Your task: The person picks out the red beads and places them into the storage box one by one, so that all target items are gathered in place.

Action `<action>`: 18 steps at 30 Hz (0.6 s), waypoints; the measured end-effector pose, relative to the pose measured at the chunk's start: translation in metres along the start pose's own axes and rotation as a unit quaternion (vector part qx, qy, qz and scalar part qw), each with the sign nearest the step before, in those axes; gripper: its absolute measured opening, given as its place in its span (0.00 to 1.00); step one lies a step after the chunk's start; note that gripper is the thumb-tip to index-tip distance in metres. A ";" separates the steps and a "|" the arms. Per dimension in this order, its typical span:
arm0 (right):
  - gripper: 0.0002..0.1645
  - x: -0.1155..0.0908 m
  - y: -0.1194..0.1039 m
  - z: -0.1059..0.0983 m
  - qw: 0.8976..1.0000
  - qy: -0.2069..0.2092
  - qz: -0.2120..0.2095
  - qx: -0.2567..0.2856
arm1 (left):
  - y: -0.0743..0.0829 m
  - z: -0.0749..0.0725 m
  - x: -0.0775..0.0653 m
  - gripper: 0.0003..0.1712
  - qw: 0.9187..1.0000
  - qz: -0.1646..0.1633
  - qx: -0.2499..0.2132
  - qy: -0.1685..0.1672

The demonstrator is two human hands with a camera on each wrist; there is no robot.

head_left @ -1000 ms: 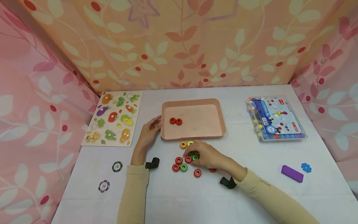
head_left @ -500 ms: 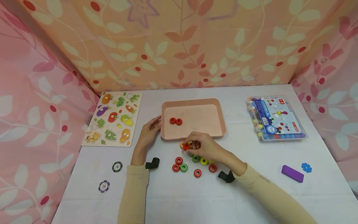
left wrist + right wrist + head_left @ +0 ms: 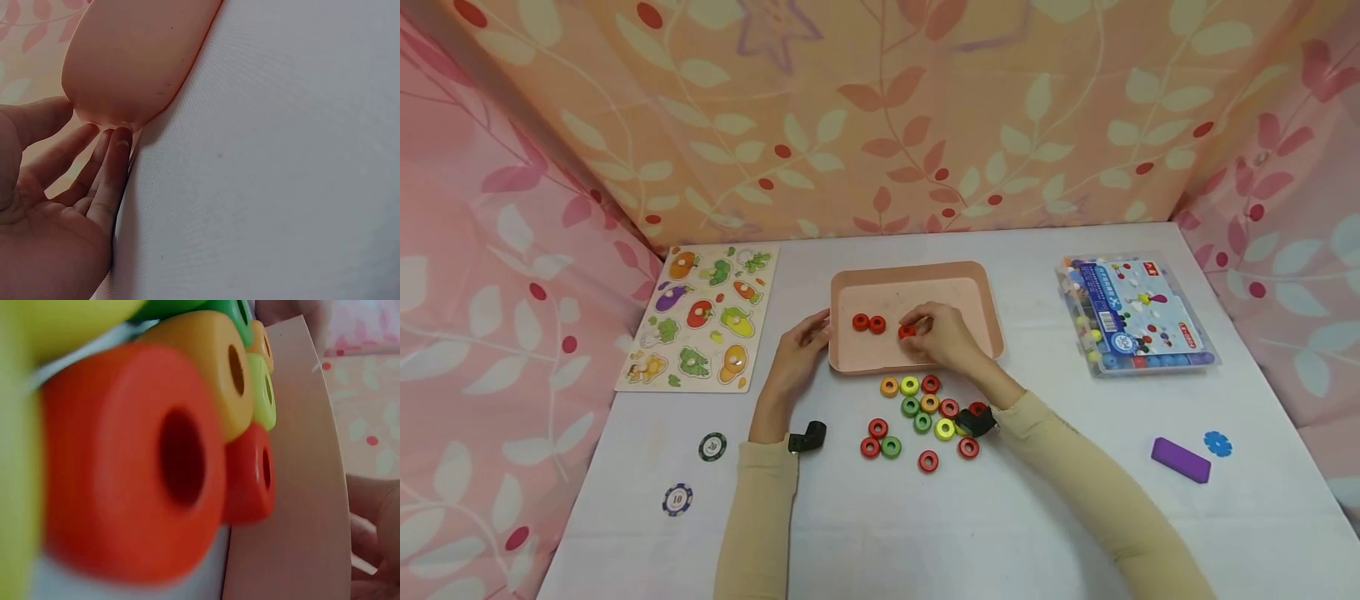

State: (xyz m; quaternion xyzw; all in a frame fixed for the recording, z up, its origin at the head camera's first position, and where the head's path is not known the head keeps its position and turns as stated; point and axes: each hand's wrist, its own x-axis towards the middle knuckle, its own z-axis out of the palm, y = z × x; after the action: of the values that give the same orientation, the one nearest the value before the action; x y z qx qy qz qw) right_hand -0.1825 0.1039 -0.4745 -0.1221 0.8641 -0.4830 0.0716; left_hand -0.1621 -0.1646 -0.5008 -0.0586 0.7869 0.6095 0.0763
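In the head view my right hand (image 3: 953, 337) is over the pink tray (image 3: 917, 287), thumb and fingers pinching a red ring bead (image 3: 907, 332). Two more red beads (image 3: 868, 323) lie side by side in the tray's left part. My left hand (image 3: 793, 358) touches the tray's left end; in the left wrist view its thumb and fingertips meet the tray wall (image 3: 137, 62), fingers only slightly bent. In front of the tray lie several red, green, yellow and orange beads (image 3: 922, 422). Close up in the right wrist view are a red bead (image 3: 134, 469) and an orange bead (image 3: 206, 369).
A vegetable puzzle board (image 3: 700, 321) lies at the left, with two poker chips (image 3: 712, 447) nearer the front. On the right are a clear box of coloured beads (image 3: 1138, 317), a purple block (image 3: 1181, 460) and a blue flower-shaped piece (image 3: 1217, 443). Curtains enclose the table.
My right hand picked a red bead from the group in front and carried it up and forward into the tray. The left hand stays at the tray's left end.
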 end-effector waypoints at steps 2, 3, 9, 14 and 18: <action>0.14 0.004 0.000 0.002 1.000 -0.006 0.017 0.003 | 0.000 0.000 0.000 0.25 1.000 0.000 -0.001 -0.001; 0.14 0.005 0.000 0.003 1.000 -0.009 0.021 0.007 | 0.000 -0.001 0.001 0.25 1.000 0.002 0.002 -0.002; 0.16 0.006 -0.002 0.005 0.998 -0.027 0.032 0.042 | -0.001 -0.001 0.003 0.25 1.000 0.005 0.008 -0.002; 0.15 -0.007 -0.009 0.005 0.998 -0.045 0.002 0.045 | -0.001 -0.001 0.003 0.25 1.000 -0.002 0.004 -0.003; 0.15 -0.024 -0.018 0.007 0.994 -0.073 -0.077 0.024 | -0.002 -0.003 0.003 0.25 1.000 -0.012 0.005 -0.004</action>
State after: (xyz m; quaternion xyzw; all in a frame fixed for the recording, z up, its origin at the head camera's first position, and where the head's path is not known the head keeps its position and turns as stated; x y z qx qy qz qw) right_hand -0.1548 0.0959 -0.4622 -0.2211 0.8327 -0.4977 0.1000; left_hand -0.1644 -0.1678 -0.5023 -0.0646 0.7886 0.6052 0.0872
